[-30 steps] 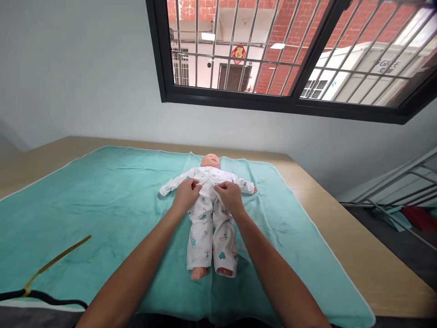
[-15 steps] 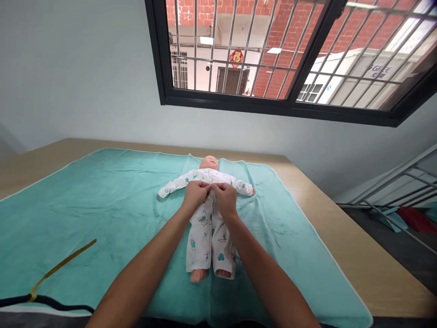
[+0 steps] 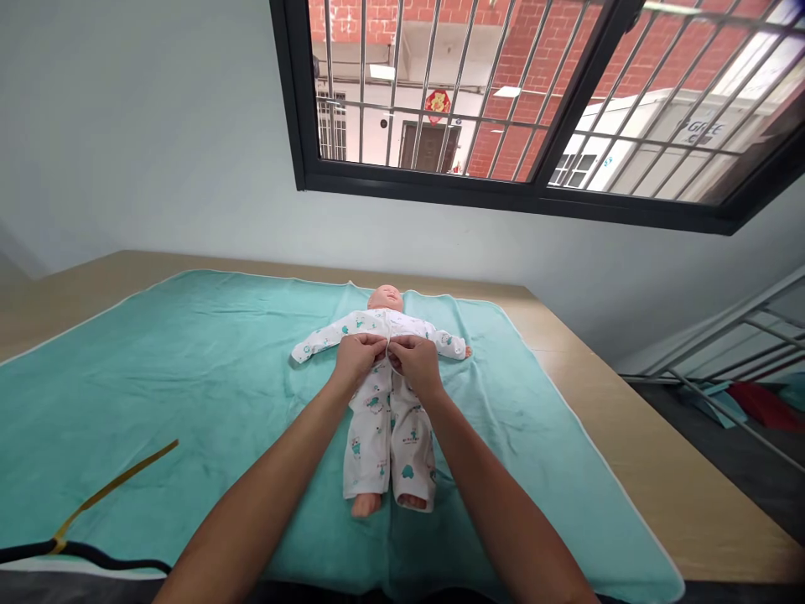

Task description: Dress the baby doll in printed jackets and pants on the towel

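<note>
Wall, smooth and pale grey [image 3: 157,126], rose beyond the head of the pale plastic baby doll [image 3: 385,299], and set into it was a black-framed sliding window [image 3: 418,186] backed by metal bars. Down to the light wooden table [image 3: 597,403], reaching out on both sides of the doll, and over it the big turquoise cloth with a white edge [image 3: 189,361], spread beneath the doll's full length! The doll itself lay on its back, arms flung wide, feet toward the person, dressed in a loose white garment with green printed figures [image 3: 368,419]. Well left of the doll's feet, a dark cord [image 3: 119,564] ran along, a narrow yellow strap [image 3: 113,486] fixed to it.

And the hands, right over the doll's belly! The left hand [image 3: 360,356] pinched the garment's front between thumb and finger; the right hand [image 3: 415,361] pinched just beside it, fingertips nearly meeting. Smallest of all, a thin white strip [image 3: 388,356] curved by the right fingertips, tie or hem, too fine to tell. That fabric looked soft, light and floppy, best nipped at its loose edges; the doll seemed light but firm, probably best steadied by its trunk.
</note>
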Demonstrator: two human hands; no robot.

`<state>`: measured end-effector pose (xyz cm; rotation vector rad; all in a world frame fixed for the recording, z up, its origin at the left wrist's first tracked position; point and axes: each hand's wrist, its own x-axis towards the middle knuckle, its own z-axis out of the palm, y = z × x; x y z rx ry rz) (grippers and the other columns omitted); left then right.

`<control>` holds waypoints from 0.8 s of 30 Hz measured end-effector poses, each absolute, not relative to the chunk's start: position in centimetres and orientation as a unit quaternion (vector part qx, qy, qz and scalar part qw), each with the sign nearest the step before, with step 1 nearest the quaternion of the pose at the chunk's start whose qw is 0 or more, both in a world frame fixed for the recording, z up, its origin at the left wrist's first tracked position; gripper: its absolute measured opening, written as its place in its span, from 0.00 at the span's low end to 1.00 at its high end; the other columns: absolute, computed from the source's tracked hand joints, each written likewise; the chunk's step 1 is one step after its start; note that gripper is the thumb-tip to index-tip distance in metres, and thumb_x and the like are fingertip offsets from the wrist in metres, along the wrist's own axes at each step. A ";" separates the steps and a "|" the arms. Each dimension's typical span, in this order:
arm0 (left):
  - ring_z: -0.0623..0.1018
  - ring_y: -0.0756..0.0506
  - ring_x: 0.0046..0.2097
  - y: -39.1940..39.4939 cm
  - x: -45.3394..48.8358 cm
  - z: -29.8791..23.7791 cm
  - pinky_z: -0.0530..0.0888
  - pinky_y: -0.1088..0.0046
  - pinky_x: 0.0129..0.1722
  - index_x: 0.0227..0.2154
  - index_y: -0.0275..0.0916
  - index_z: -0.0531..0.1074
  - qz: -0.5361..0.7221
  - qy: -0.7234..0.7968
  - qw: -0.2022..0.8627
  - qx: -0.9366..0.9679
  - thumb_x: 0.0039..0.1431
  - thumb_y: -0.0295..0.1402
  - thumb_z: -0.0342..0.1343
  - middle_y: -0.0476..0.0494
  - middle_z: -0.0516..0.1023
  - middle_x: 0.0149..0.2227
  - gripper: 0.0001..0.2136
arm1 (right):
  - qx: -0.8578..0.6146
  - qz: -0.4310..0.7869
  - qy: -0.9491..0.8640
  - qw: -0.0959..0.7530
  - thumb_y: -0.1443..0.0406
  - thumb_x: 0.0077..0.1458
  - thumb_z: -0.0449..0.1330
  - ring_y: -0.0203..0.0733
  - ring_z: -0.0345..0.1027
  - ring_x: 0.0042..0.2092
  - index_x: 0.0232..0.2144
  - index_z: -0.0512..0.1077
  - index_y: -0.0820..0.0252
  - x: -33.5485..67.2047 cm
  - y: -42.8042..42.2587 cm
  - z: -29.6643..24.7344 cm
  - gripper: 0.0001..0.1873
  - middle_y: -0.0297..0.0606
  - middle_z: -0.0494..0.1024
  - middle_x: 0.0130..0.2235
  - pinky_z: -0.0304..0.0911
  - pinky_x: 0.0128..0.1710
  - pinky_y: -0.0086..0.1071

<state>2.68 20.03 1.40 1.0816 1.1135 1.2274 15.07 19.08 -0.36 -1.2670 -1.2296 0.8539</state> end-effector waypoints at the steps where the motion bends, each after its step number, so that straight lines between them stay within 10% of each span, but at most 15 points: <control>1: 0.71 0.51 0.23 19.9 2.7 1.4 0.68 0.75 0.26 0.24 0.32 0.78 0.519 0.471 0.543 0.462 0.39 0.35 0.65 0.47 0.75 0.20 0.11 | -0.540 0.363 -0.521 0.552 0.59 0.46 0.60 0.34 0.62 0.20 0.30 0.79 0.65 15.1 19.2 -0.3 0.14 0.32 0.72 0.19 0.58 0.21 0.26; 17: 0.70 0.51 0.22 19.6 3.0 0.7 0.68 0.75 0.26 0.47 0.32 0.77 0.536 0.496 0.421 0.538 0.51 0.26 0.54 0.50 0.75 0.21 0.19 | -0.576 0.141 -0.602 0.535 0.65 0.53 0.59 0.39 0.71 0.32 0.28 0.78 0.59 14.4 18.4 -1.1 0.07 0.36 0.80 0.29 0.65 0.38 0.32; 24: 0.72 0.50 0.28 19.6 3.2 -0.5 0.71 0.73 0.35 0.54 0.38 0.70 0.529 0.457 0.286 0.655 0.57 0.26 0.52 0.51 0.75 0.27 0.21 | -0.599 0.415 -0.546 0.412 0.66 0.49 0.58 0.35 0.60 0.21 0.19 0.69 0.60 15.8 20.2 2.0 0.09 0.32 0.69 0.19 0.58 0.23 0.29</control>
